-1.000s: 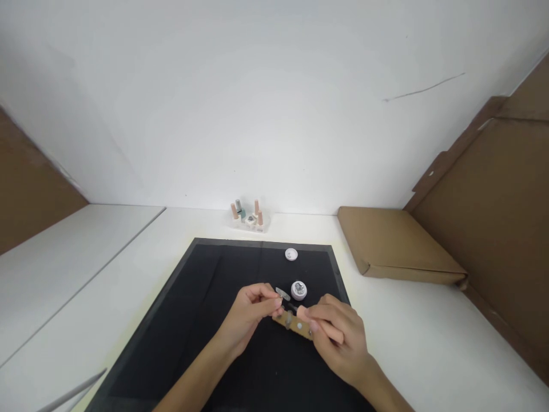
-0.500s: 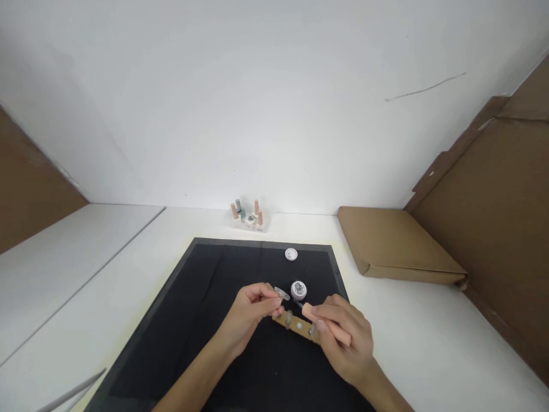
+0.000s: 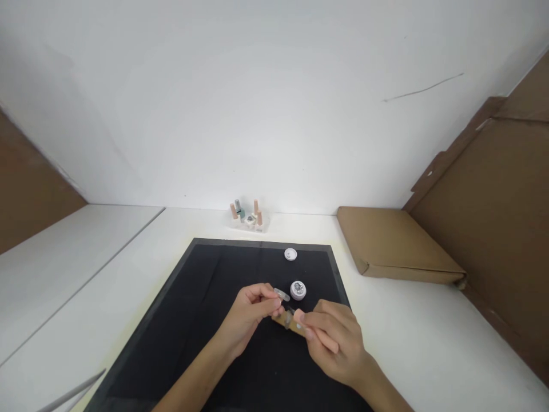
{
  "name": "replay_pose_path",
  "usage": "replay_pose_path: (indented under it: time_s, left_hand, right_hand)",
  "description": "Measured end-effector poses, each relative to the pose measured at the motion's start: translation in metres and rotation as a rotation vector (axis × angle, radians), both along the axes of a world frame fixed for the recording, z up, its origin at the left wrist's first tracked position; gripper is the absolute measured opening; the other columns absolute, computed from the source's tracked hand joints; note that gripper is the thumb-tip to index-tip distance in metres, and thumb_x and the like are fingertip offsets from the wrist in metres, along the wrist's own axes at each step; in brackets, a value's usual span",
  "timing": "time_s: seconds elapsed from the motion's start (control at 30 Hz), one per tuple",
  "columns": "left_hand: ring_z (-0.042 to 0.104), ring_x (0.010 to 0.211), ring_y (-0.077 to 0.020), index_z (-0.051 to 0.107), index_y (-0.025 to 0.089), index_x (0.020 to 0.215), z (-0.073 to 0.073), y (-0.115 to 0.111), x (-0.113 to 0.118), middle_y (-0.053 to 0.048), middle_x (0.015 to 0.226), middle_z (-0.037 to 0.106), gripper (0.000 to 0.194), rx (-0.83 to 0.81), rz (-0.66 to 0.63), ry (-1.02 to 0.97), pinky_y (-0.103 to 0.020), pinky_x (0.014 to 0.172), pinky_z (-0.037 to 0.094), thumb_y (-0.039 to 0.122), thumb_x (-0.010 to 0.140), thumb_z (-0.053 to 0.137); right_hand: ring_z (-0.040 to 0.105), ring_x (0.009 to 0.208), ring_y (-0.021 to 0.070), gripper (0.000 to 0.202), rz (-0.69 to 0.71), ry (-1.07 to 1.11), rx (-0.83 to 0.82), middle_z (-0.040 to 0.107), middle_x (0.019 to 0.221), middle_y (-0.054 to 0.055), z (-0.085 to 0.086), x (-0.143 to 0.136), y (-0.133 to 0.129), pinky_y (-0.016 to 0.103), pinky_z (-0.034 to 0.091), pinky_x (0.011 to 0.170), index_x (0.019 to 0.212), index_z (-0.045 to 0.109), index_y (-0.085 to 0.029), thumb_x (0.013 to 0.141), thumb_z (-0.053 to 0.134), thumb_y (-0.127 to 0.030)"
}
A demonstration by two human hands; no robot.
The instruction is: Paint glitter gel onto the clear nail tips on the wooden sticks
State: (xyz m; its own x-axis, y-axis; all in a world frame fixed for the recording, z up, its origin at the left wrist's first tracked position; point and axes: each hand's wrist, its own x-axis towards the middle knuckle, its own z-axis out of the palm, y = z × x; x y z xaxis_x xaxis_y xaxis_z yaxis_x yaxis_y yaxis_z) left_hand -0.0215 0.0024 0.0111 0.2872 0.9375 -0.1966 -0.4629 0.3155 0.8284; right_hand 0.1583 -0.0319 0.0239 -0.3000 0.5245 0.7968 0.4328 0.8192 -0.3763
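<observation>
My left hand (image 3: 253, 315) pinches a small translucent oval piece (image 3: 282, 294) between thumb and fingers. In my right hand (image 3: 337, 340) is a peach-coloured brush handle (image 3: 321, 336), its dark tip pointing left, just below the oval piece. Under both hands lies a yellowish strip (image 3: 279, 318) with small translucent pieces on it, partly hidden by my fingers. Just beyond the hands, a round white jar (image 3: 298, 290) with silvery contents stands uncovered on the black mat (image 3: 231, 274). Its white lid (image 3: 290, 254) rests farther back on the mat.
A clear tray (image 3: 246, 226) with several small bottles stands against the wall at the back. A flat cardboard box (image 3: 394, 240) lies to the right of the mat. A thin grey rod-like object (image 3: 77, 390) is at the lower left.
My right hand has moved left with the brush, whose tip has gone from beside the jar to below the oval piece. My left hand has barely moved.
</observation>
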Motion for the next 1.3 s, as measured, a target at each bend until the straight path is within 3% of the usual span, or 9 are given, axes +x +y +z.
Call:
replay_pose_path:
  time_s: [0.13, 0.23, 0.5, 0.77, 1.0, 1.17, 1.3]
  left_hand:
    - [0.057, 0.052, -0.0075, 0.069, 0.013, 0.056, 0.002, 0.000, 0.001, 0.002, 0.057, 0.062, 0.018, 0.009, -0.007, -0.004, -0.019, 0.055, 0.043, 0.018, 0.056, 0.085]
    - [0.057, 0.052, -0.0075, 0.069, 0.013, 0.056, 0.003, 0.000, 0.002, 0.001, 0.057, 0.062, 0.018, 0.007, -0.008, -0.006, -0.019, 0.055, 0.043, 0.019, 0.055, 0.086]
    - [0.059, 0.055, -0.0086, 0.070, 0.012, 0.061, 0.000, -0.001, 0.000, -0.001, 0.060, 0.065, 0.020, -0.018, -0.025, 0.040, -0.019, 0.057, 0.043, 0.024, 0.056, 0.086]
    - [0.056, 0.060, -0.0091, 0.070, 0.012, 0.068, 0.000, -0.002, -0.001, -0.001, 0.062, 0.064, 0.019, 0.075, -0.111, 0.094, -0.020, 0.061, 0.042, 0.028, 0.065, 0.081]
    - [0.053, 0.058, -0.0092, 0.070, 0.012, 0.070, 0.001, -0.005, -0.002, -0.002, 0.065, 0.064, 0.023, 0.092, -0.093, 0.122, -0.021, 0.059, 0.041, 0.034, 0.069, 0.078]
    - [0.053, 0.058, -0.0089, 0.070, 0.012, 0.073, -0.001, -0.004, -0.004, -0.003, 0.066, 0.064, 0.024, 0.110, -0.116, 0.113, -0.021, 0.059, 0.041, 0.036, 0.074, 0.074]
    - [0.052, 0.056, -0.0084, 0.068, 0.012, 0.070, 0.000, -0.003, -0.002, -0.003, 0.067, 0.064, 0.027, 0.099, -0.098, 0.074, -0.021, 0.057, 0.041, 0.037, 0.071, 0.077]
  right_hand:
    - [0.054, 0.055, 0.0139, 0.024, -0.007, -0.028, 0.003, 0.060, 0.068, 0.003, 0.000, 0.000, 0.000, 0.025, 0.044, 0.049, 0.102, 0.059, -0.016, 0.082, 0.053, -0.005]
    - [0.051, 0.052, 0.0134, 0.021, -0.008, -0.039, 0.014, 0.057, 0.064, 0.002, 0.000, -0.001, 0.000, 0.025, 0.042, 0.048, 0.096, 0.060, -0.016, 0.080, 0.053, -0.004]
    - [0.051, 0.053, 0.0127, 0.020, -0.059, 0.104, -0.033, 0.057, 0.065, 0.001, 0.002, 0.001, -0.002, 0.024, 0.042, 0.048, 0.092, 0.059, -0.019, 0.081, 0.050, -0.005]
    - [0.055, 0.055, 0.0118, 0.018, -0.097, 0.309, -0.242, 0.064, 0.071, -0.001, -0.007, 0.004, -0.001, 0.021, 0.044, 0.049, 0.099, 0.064, -0.025, 0.088, 0.054, -0.016]
    - [0.054, 0.050, 0.0108, 0.010, -0.143, 0.456, -0.395, 0.064, 0.073, 0.000, -0.007, 0.005, 0.000, 0.022, 0.042, 0.046, 0.094, 0.064, -0.024, 0.089, 0.056, -0.025]
    - [0.057, 0.056, 0.0126, 0.008, -0.242, 0.469, -0.464, 0.065, 0.076, 0.002, 0.000, 0.006, 0.009, 0.022, 0.042, 0.046, 0.088, 0.065, -0.021, 0.087, 0.058, -0.026]
    - [0.061, 0.063, 0.0154, 0.022, -0.280, 0.415, -0.589, 0.068, 0.082, 0.006, -0.005, 0.008, 0.021, 0.025, 0.045, 0.051, 0.079, 0.068, -0.018, 0.089, 0.054, -0.032]
